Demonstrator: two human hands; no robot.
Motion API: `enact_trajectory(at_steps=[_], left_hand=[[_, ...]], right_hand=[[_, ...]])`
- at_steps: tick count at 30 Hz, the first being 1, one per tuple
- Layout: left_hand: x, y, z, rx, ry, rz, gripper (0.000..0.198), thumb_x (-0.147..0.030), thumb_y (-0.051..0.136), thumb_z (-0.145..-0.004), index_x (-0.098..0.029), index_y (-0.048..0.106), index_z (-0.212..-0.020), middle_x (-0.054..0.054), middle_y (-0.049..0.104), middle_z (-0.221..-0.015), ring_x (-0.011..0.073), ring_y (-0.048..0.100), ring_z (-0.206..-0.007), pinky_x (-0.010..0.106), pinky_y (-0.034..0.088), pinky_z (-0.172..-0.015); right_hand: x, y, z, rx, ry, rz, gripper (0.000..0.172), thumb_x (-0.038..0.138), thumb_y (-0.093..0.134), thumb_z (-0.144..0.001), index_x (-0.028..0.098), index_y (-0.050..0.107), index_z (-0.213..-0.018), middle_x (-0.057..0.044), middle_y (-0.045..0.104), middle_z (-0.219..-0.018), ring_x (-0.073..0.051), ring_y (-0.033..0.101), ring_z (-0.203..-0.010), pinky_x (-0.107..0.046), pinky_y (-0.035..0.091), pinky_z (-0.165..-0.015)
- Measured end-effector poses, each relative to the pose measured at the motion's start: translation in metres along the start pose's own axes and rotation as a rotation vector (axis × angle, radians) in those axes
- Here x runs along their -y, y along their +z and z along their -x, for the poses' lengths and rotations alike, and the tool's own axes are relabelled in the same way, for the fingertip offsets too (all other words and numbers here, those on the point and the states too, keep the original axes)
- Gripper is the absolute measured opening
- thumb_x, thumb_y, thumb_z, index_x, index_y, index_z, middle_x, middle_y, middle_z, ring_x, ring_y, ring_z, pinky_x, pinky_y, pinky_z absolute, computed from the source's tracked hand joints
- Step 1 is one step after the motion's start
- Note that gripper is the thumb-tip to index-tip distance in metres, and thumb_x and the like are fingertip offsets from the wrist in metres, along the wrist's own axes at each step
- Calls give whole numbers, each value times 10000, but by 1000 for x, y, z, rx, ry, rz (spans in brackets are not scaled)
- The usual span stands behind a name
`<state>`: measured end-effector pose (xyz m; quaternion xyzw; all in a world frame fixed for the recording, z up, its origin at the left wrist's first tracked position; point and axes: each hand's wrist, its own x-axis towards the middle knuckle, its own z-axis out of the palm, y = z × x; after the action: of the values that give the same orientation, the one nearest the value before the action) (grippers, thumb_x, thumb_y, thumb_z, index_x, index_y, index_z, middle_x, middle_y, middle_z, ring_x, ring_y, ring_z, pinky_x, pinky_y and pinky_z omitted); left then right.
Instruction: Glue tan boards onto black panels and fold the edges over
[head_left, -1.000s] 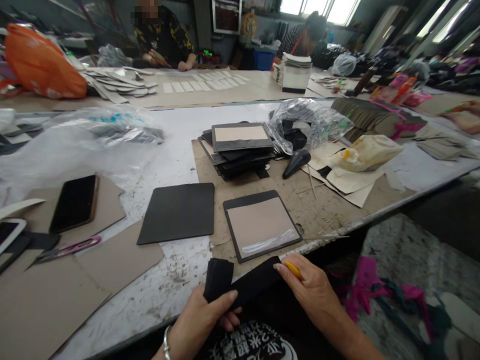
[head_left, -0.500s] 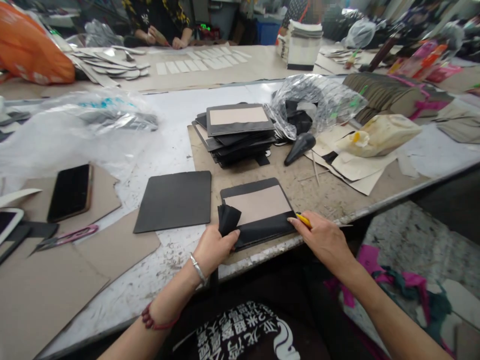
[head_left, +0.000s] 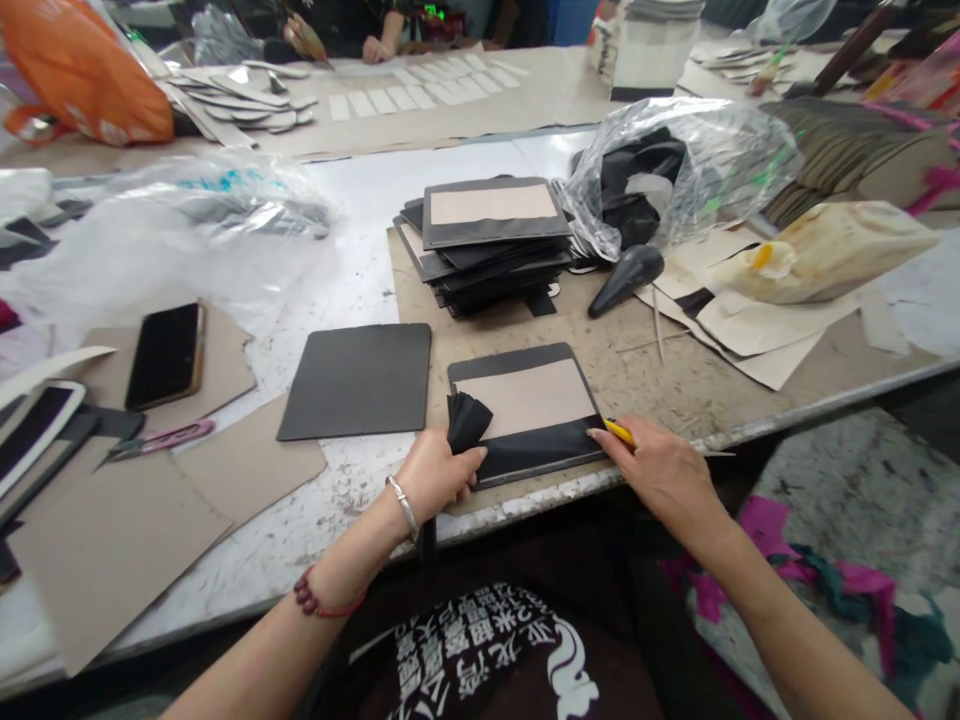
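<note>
A black panel (head_left: 510,362) with a beige rectangle (head_left: 529,395) on it lies at the table's front edge. Across its near side runs a black strip (head_left: 540,452). My left hand (head_left: 439,470) is closed around a bunch of black strips (head_left: 470,420) that fan out above the thumb, at the panel's left end. At the right end, my right hand (head_left: 660,465) touches the strip with thumb and fingertips while gripping a slim yellow tool (head_left: 619,432); a thin pale end sticks out behind the hand. A plain dark panel (head_left: 360,380) lies to the left.
Beyond the work sits a stack of similar panels (head_left: 491,240), beside a clear plastic bag (head_left: 720,170) of black pieces. A black cone-shaped object (head_left: 626,280) and a yellowed plastic bottle (head_left: 847,250) are at right. Phone (head_left: 166,355) and pink-handled snips (head_left: 161,440) lie left.
The camera view has shifted, so the table's contents sit higher and mostly farther right. Both hands keep their places on the panel, and the strip's right end looks flatter against it.
</note>
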<state>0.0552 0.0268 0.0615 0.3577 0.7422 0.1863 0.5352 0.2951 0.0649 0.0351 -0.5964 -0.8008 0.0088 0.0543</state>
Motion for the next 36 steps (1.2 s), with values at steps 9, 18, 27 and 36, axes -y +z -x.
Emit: enact_trajectory(at_steps=[9, 18, 27, 36], left_hand=[[-5, -1, 2, 7, -49, -5, 310, -181, 560, -757, -146, 447, -470, -28, 489, -337, 63, 425, -282, 168, 338, -315], [-1, 2, -2, -21, -62, -7, 280, -165, 577, -738, -150, 451, -488, -27, 498, -342, 78, 451, -287, 180, 350, -313], [-2, 3, 0, -46, -56, -32, 238, -147, 573, -736, -157, 454, -530, -33, 502, -361, 90, 468, -306, 191, 360, -323], [-2, 5, 1, -41, -43, -45, 243, -155, 557, -746, -162, 443, -531, -33, 496, -348, 83, 452, -288, 177, 350, -316]], right_hand=[[-3, 2, 1, -6, -24, -1, 440, 523, 327, -875, 186, 571, -733, -46, 624, -685, -174, 566, -586, -272, 321, -535], [-1, 4, 2, -51, -35, 26, 480, 543, 293, -876, 181, 570, -727, -50, 603, -659, -165, 538, -552, -265, 294, -501], [1, 3, 3, -53, -23, 33, 448, 521, 317, -880, 179, 561, -723, -48, 605, -667, -159, 535, -563, -262, 277, -496], [3, -1, 3, 6, -5, 43, 336, 470, 403, -871, 194, 551, -750, -43, 615, -708, -162, 577, -621, -260, 299, -525]])
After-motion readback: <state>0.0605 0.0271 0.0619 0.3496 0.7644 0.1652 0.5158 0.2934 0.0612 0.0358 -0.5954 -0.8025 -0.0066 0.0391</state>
